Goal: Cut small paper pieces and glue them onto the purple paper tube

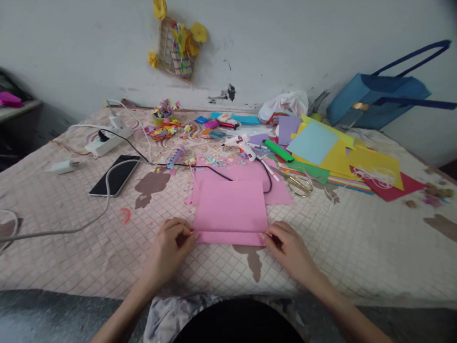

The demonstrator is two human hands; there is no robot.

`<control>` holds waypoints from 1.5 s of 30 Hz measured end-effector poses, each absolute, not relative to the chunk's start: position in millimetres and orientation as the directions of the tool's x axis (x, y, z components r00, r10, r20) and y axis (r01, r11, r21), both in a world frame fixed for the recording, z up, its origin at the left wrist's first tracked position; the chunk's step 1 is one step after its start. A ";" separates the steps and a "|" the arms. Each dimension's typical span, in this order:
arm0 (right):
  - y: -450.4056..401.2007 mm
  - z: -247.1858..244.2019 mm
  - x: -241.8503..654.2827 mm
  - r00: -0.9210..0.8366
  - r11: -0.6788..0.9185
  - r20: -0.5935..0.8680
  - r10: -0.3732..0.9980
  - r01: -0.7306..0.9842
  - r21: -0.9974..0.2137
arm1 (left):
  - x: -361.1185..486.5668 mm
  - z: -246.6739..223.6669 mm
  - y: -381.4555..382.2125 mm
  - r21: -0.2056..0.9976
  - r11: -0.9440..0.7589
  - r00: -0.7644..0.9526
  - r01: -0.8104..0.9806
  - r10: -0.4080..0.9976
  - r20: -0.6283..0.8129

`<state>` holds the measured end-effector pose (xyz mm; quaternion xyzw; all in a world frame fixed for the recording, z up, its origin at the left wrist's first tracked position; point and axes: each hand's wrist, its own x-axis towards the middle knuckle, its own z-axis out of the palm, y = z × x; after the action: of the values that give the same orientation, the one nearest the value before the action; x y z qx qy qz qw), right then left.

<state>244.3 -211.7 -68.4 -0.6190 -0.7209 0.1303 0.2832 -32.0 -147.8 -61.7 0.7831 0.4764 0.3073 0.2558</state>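
1. Head view: the pink sheet lies on the patterned cloth of the desk, directly in front of the person. A narrow folded strip runs along its near edge, from one side to the other.
2. Left hand: narrow, with thumb and fingers pinching the left end of the folded strip.
3. Right hand: narrow, with thumb and fingers pinching the right end of the same strip.
4. Larger pink paper: located partly beneath the far portion of the sheet and visible beyond its right side.
5. Far side of the sheet: small paper bits are scattered here. The white glue gun rests just beyond them, its nozzle pointing left.
6. Right of the glue gun: a green-handled tool lies at an angle. Nearer to the person are gold-handled scissors.
7. Right section: stacked coloured papers, with a light blue sheet on top of yellow ones. A blue bag stands behind, near the wall.
8. Left section: a dark-screened phone lies flat, crossed by a pale cable. The white power strip is positioned farther back.
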 end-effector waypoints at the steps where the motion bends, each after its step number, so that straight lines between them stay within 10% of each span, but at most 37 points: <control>1: -212.1 -69.3 243.7 -0.067 0.194 0.249 0.966 0.824 -0.533 | -32.0 -61.9 -148.3 0.695 -0.410 0.352 0.591 0.906 0.234; 20: -213.6 -71.0 242.7 -0.048 0.182 0.267 0.962 0.845 -0.503 | -39.5 -52.5 -148.2 0.884 -0.217 0.228 0.414 0.965 0.130; 45: -220.2 -71.8 239.4 0.000 0.115 0.242 0.970 0.880 -0.462 | -17.2 -69.5 -149.8 0.544 -0.363 0.304 0.756 0.932 0.199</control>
<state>239.4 -220.2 -71.8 -0.6593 -0.7014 0.0885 0.2559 -17.2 -149.8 -69.5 0.7878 0.5356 0.2469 0.1777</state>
